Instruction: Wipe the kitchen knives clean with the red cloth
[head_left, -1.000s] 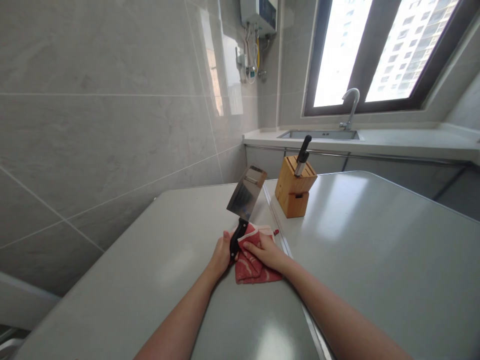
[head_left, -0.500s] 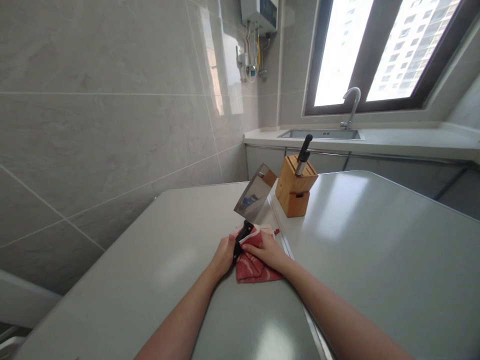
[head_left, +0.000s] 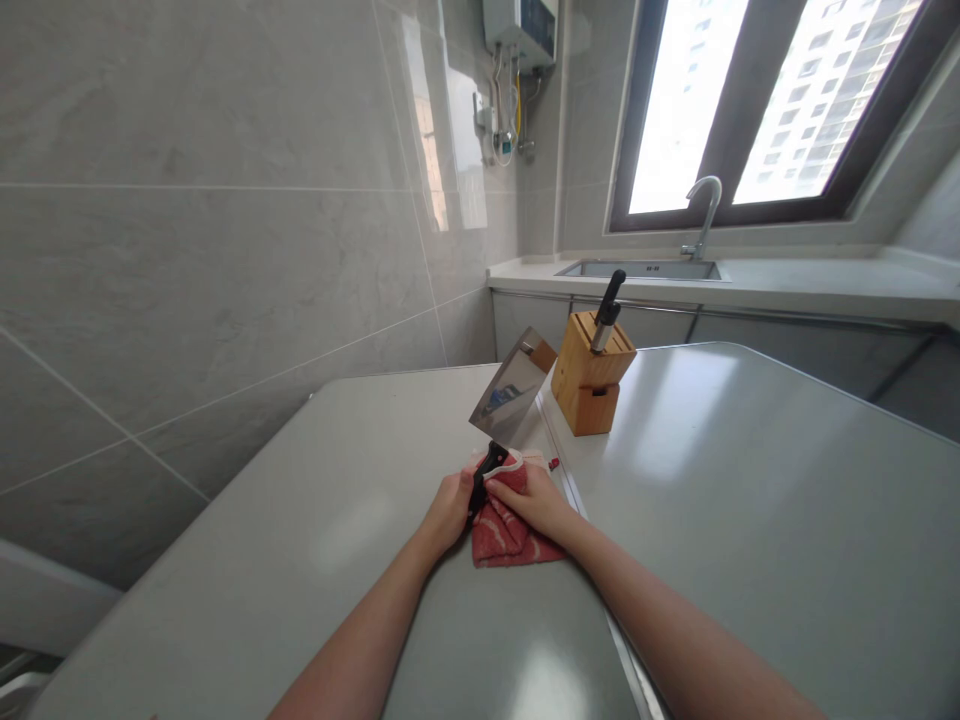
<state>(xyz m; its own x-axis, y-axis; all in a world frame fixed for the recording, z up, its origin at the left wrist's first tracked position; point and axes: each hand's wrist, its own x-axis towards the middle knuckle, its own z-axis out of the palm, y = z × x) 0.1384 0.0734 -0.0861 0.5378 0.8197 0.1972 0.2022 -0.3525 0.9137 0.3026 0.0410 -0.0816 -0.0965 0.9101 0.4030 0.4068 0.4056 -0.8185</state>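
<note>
A cleaver (head_left: pixel 508 392) with a broad shiny blade and a black handle is tilted up and away from me, its blade reflecting the room. My left hand (head_left: pixel 452 508) is closed around the black handle from the left. From the right, my right hand (head_left: pixel 541 500) grips a red and white cloth (head_left: pixel 504 545) and presses it against the handle. Part of the cloth hangs down to the table below my hands. The far fingers of both hands are hidden behind the handle and the cloth.
Beyond the cleaver, to the right, stands a wooden knife block (head_left: pixel 589 385) with black-handled knives (head_left: pixel 609 305) in it. A small red object (head_left: pixel 554 463) lies by the seam of the pale table (head_left: pixel 360 440). Behind are a counter with a sink (head_left: pixel 637 270) and a tap (head_left: pixel 706 215).
The cleaver and both hands have shifted only very slightly, with the blade tilting a little and its reflection changing. My grip on the handle and the cloth is the same.
</note>
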